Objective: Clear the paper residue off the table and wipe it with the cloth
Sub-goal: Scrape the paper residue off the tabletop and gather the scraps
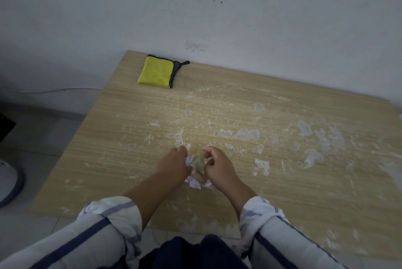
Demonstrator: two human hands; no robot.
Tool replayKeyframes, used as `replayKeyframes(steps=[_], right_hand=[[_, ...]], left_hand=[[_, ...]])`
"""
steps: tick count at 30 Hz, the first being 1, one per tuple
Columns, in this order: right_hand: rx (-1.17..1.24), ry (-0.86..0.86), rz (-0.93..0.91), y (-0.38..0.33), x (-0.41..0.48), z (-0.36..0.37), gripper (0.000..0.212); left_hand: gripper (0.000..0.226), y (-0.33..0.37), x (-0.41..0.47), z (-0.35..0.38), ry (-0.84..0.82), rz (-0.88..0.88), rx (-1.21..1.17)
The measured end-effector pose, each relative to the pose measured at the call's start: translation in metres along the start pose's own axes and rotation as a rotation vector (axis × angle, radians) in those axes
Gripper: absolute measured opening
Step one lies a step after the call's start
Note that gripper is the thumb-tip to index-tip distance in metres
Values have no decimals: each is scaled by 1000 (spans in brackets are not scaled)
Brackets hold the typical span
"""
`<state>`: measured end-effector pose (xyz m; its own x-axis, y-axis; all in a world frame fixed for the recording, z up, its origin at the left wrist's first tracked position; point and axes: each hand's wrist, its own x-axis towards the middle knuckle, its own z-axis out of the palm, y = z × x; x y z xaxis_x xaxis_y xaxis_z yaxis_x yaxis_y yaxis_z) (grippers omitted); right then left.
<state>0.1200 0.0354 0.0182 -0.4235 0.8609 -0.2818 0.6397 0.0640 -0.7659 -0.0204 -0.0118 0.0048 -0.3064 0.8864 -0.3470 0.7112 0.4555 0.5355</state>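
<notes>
Both hands, left (174, 163) and right (217, 163), pinching crumpled white paper scrap (196, 165) on wooden worktop (108, 138). White residue patches (245, 134) remain; folded yellow cloth (155, 72) untouched.

Cloth (156, 72) lies on table's (104, 129) far left corner.

Dim overall, flat and diffuse — no clear light source, no hard shadows. Bluish-grey cast on the wall (239, 7); darker toward the left edge and lower corners. Soft shading only under the hands and around the yellow cloth (155, 72). No glare on the table (304, 192). Wide-angle distortion — table edges bowed and splayed, sleeves (104, 231) stretched at the bottom. Slightly soft and noisy throughout; residue patches at far right smeared.
</notes>
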Motion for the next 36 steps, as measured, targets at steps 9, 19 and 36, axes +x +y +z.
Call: replayKeyframes(steps=[9, 19, 36], right_hand=[[411, 0, 235, 1, 2, -10, 33], [-487, -189, -9, 9, -6, 14, 74], [-454, -196, -9, 1, 8, 11, 67]], left_hand=[[29, -2, 4, 2, 2, 3, 5], [39, -9, 2, -13, -125, 59, -50], [39, -19, -5, -13, -179, 156, 72]])
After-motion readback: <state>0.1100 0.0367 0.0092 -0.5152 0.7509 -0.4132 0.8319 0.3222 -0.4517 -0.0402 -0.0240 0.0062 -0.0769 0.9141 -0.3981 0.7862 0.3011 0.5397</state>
